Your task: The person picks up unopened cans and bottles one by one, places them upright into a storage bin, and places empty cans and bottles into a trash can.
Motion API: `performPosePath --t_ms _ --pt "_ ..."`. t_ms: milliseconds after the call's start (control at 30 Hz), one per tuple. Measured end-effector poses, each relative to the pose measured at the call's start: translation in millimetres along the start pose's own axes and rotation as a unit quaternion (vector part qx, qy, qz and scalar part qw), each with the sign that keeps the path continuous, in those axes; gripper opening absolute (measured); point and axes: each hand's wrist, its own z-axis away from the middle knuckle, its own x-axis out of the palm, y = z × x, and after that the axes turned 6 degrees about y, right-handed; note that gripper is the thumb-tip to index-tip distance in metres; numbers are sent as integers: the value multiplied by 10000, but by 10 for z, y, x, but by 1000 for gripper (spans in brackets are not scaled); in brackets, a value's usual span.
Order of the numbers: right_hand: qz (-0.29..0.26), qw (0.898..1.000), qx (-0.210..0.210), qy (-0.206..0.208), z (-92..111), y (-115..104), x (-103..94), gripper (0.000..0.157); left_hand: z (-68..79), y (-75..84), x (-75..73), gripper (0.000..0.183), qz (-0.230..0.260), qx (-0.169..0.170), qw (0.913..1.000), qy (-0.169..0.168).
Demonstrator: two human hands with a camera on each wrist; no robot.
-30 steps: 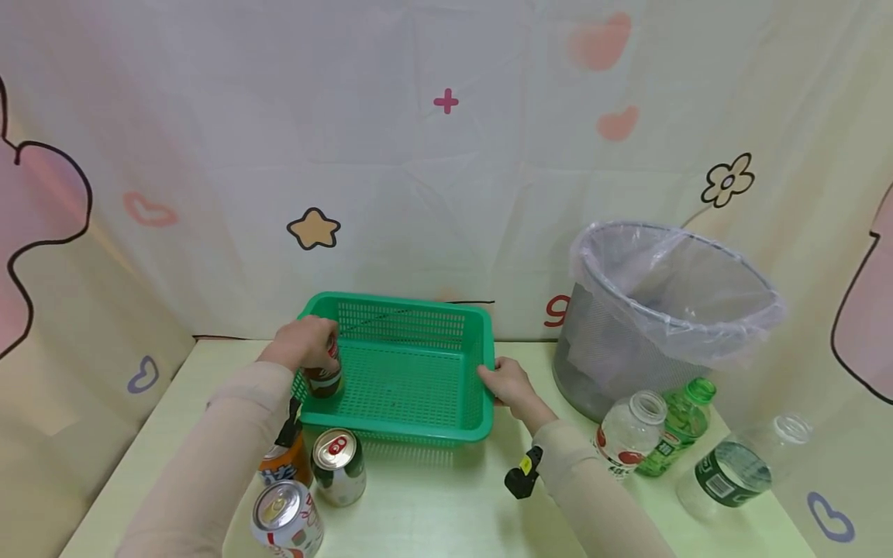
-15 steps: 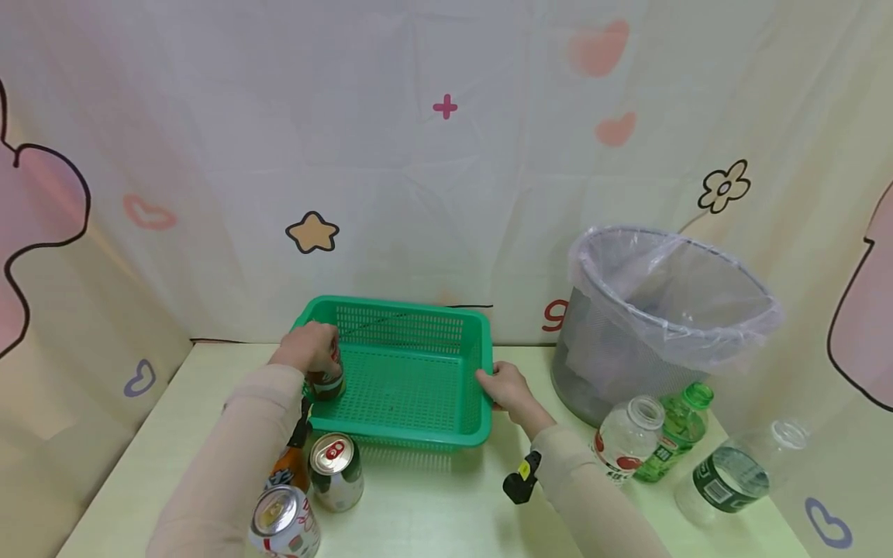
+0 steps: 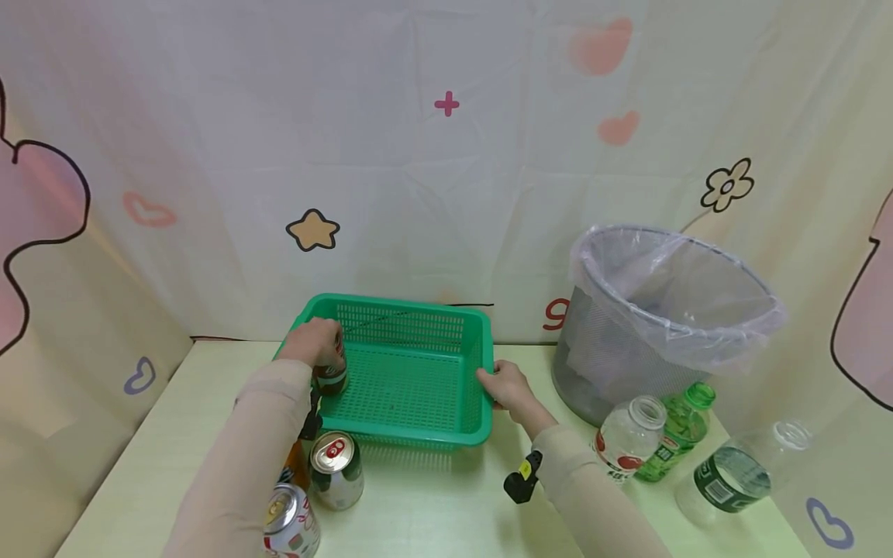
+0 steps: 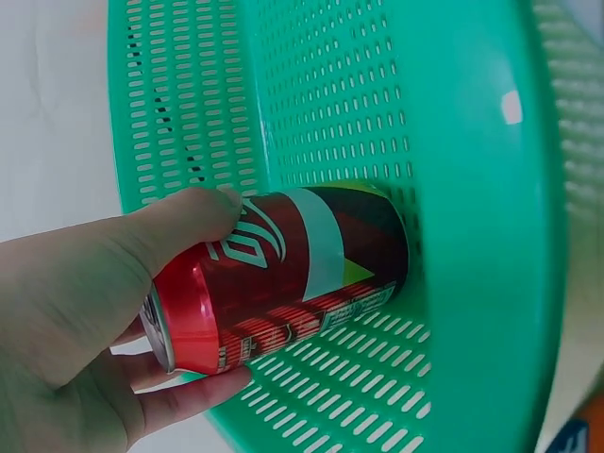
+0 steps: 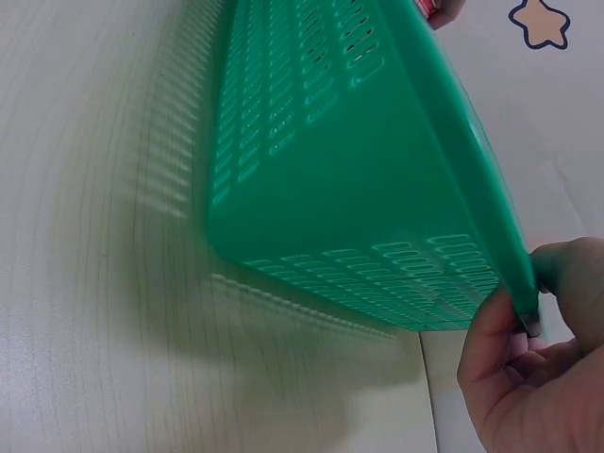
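Observation:
My left hand (image 3: 314, 342) grips a dark red soda can (image 4: 293, 264) by its upper part, thumb on one side and fingers on the other. The can stands at the left end inside the green plastic basket (image 3: 398, 434), its lower end against the basket's slotted floor in the left wrist view. At the basket's right end, my right hand (image 3: 508, 387) pinches the rim between thumb and fingers, seen closely in the right wrist view. Near the basket's front left stand a green-and-white can (image 3: 337, 474), a white can (image 3: 296, 523) and an orange can (image 3: 296, 467), partly hidden by my left forearm.
A mesh waste bin (image 3: 593, 356) with a clear liner stands at the back right. In front of it are a clear bottle with red fruit on its label (image 3: 628, 442), a green bottle (image 3: 673, 438) and a clear bottle with a dark green label (image 3: 732, 477). A printed curtain hangs behind.
My left hand and forearm have shifted slightly to the right with the soda can, covering more of the orange and white cans. My right hand keeps its hold on the basket rim.

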Motion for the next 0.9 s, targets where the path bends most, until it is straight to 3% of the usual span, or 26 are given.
performPosePath --t_ms 433,667,900 --pt "1 10000 83 47 -38 25 6 28 -167 -22 19 29 -85 -36 9999 88" --pt "81 9999 54 74 -26 31 6 28 -234 -32 79 36 -145 -112 9994 297" --pt "33 10000 45 35 -32 30 20 28 -300 -18 90 26 -227 -160 9987 417"
